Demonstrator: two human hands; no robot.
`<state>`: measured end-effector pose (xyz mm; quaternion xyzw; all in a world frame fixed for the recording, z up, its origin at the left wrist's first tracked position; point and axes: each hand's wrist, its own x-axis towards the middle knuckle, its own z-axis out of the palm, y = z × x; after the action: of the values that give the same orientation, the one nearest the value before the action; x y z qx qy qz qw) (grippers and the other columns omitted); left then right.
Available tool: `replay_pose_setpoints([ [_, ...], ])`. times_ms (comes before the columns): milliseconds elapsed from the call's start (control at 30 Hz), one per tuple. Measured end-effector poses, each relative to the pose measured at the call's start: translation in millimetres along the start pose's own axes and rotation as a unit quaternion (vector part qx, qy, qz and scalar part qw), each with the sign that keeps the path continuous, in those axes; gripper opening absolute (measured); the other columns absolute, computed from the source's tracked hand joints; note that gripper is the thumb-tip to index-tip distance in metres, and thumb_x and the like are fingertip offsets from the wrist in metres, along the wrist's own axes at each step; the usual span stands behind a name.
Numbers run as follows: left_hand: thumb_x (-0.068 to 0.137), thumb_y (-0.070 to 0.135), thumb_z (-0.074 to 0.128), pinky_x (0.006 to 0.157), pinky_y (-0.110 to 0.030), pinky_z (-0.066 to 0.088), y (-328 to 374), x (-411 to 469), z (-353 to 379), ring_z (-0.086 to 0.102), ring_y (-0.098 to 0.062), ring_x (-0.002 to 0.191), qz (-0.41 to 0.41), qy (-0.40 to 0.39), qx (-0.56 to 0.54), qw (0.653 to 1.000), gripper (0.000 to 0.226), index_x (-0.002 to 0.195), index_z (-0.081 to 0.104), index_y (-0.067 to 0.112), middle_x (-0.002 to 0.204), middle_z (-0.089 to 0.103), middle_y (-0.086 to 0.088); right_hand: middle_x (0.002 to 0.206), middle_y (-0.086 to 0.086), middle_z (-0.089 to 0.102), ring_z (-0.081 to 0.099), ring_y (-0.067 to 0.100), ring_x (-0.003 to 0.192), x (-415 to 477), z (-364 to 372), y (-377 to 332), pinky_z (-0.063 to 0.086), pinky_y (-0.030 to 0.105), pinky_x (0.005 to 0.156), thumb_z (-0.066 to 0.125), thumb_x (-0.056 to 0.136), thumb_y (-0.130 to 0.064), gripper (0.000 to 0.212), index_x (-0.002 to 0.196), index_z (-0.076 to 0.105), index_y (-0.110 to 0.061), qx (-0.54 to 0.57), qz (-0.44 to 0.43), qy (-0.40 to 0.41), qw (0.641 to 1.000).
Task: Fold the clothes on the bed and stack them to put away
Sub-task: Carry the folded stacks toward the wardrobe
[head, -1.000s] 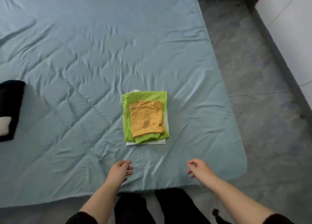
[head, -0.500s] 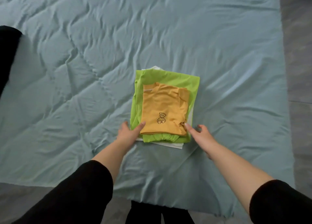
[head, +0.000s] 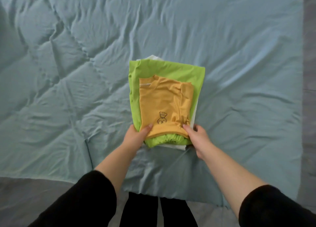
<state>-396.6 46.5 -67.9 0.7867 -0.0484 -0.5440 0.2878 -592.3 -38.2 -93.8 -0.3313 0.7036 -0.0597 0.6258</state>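
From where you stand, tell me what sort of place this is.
Probably a bedroom: a bed with a wrinkled pale blue quilted cover, a small stack of folded clothes on it, grey floor alongside.

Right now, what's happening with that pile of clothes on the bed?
A person leaning over the blue-grey quilt grips a folded stack by its near corners, with the left hand on one side, the right hand on the other, and thumbs on top. An orange shirt with a bear print lies uppermost, over a green garment and a white one at the bottom. The stack rests on the quilt, and folding looks done.
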Motion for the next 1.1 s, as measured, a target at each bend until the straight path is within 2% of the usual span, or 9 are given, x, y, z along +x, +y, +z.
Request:
replay_pose_setpoints([
  [67, 0.083, 0.045, 0.071, 0.051, -0.019, 0.049, -31, -21, -3, 0.062, -0.012, 0.085, -0.029, -0.009, 0.01, 0.999, 0.041, 0.112, 0.057, 0.02, 0.092, 0.064, 0.006, 0.124, 0.004, 0.061, 0.061, 0.018, 0.104, -19, -9, 30, 0.049, 0.033, 0.093, 0.07, 0.083, -0.036, 0.053, 0.126, 0.054, -0.012, -0.013, 0.015, -0.013, 1.0],
  [167, 0.075, 0.049, 0.075, 0.067, -0.026, 0.055, -68, -44, -14, 0.064, -0.016, 0.095, -0.086, -0.05, 0.034, 0.994, 0.057, 0.12, 0.055, 0.02, 0.111, 0.066, 0.001, 0.124, 0.004, 0.061, 0.061, 0.018, 0.106, -43, -23, 67, 0.048, 0.034, 0.095, 0.078, 0.075, -0.038, 0.051, 0.115, 0.055, -0.018, -0.035, 0.057, -0.049, 0.997],
  [300, 0.071, 0.049, 0.078, 0.052, -0.011, 0.048, -63, -36, -32, 0.059, -0.003, 0.08, -0.065, -0.034, 0.068, 0.995, 0.066, 0.123, 0.054, 0.016, 0.099, 0.062, 0.008, 0.115, -0.004, 0.064, 0.063, 0.009, 0.1, -49, -32, 53, 0.051, 0.027, 0.084, 0.084, 0.037, -0.067, 0.103, 0.122, 0.047, -0.021, -0.031, 0.069, -0.098, 0.992],
  [367, 0.065, 0.057, 0.078, 0.071, -0.021, 0.051, -43, -21, -36, 0.06, -0.013, 0.09, -0.041, -0.013, 0.086, 0.995, 0.079, 0.127, 0.05, 0.016, 0.105, 0.06, 0.005, 0.107, -0.011, 0.06, 0.06, 0.002, 0.093, -42, -27, 30, 0.047, 0.018, 0.07, 0.08, 0.034, -0.072, 0.112, 0.125, 0.042, -0.022, -0.062, 0.037, -0.086, 0.994],
  [433, 0.057, 0.063, 0.079, 0.087, -0.037, 0.05, -21, -8, -35, 0.059, -0.022, 0.104, -0.019, -0.008, 0.076, 0.997, 0.092, 0.129, 0.045, 0.016, 0.12, 0.058, -0.001, 0.106, -0.009, 0.058, 0.058, 0.003, 0.091, -33, -15, 11, 0.046, 0.017, 0.067, 0.082, 0.037, -0.066, 0.108, 0.126, 0.04, -0.02, -0.078, 0.006, -0.073, 0.994],
  [567, 0.06, 0.057, 0.083, 0.098, -0.046, 0.048, 2, -2, -18, 0.055, -0.028, 0.118, -0.003, -0.016, 0.068, 0.998, 0.1, 0.135, 0.035, 0.014, 0.134, 0.052, -0.006, 0.119, 0.002, 0.058, 0.059, 0.021, 0.104, -24, 4, 1, 0.05, 0.038, 0.091, 0.088, 0.061, -0.039, 0.082, 0.124, 0.043, -0.017, -0.049, -0.009, -0.002, 0.999],
  [633, 0.067, 0.045, 0.084, 0.092, -0.041, 0.049, -1, -8, -10, 0.058, -0.026, 0.113, -0.001, -0.03, 0.044, 0.999, 0.084, 0.133, 0.042, 0.015, 0.13, 0.057, -0.004, 0.117, 0.007, 0.061, 0.061, 0.024, 0.102, -27, 5, 1, 0.052, 0.041, 0.091, 0.085, 0.065, -0.036, 0.074, 0.124, 0.046, -0.013, -0.006, 0.03, 0.003, 1.0],
  [800, 0.072, 0.03, 0.083, 0.076, -0.034, 0.054, -6, -42, -12, 0.066, -0.022, 0.095, -0.011, -0.074, -0.036, 0.997, 0.055, 0.121, 0.06, 0.018, 0.112, 0.069, -0.004, 0.092, 0.011, 0.072, 0.07, 0.024, 0.079, -65, -10, 4, 0.053, 0.027, 0.057, 0.082, 0.068, -0.035, 0.058, 0.113, 0.058, -0.008, 0.057, 0.124, -0.047, 0.989],
  [1100, 0.07, 0.027, 0.084, 0.073, -0.034, 0.057, 67, -141, -27, 0.072, -0.019, 0.085, 0.066, -0.146, -0.007, 0.987, 0.038, 0.104, 0.066, 0.023, 0.094, 0.076, 0.001, 0.092, 0.012, 0.075, 0.072, 0.026, 0.081, -179, -49, -23, 0.055, 0.029, 0.06, 0.08, 0.069, -0.029, 0.053, 0.115, 0.061, -0.01, 0.207, 0.058, -0.019, 0.977],
])
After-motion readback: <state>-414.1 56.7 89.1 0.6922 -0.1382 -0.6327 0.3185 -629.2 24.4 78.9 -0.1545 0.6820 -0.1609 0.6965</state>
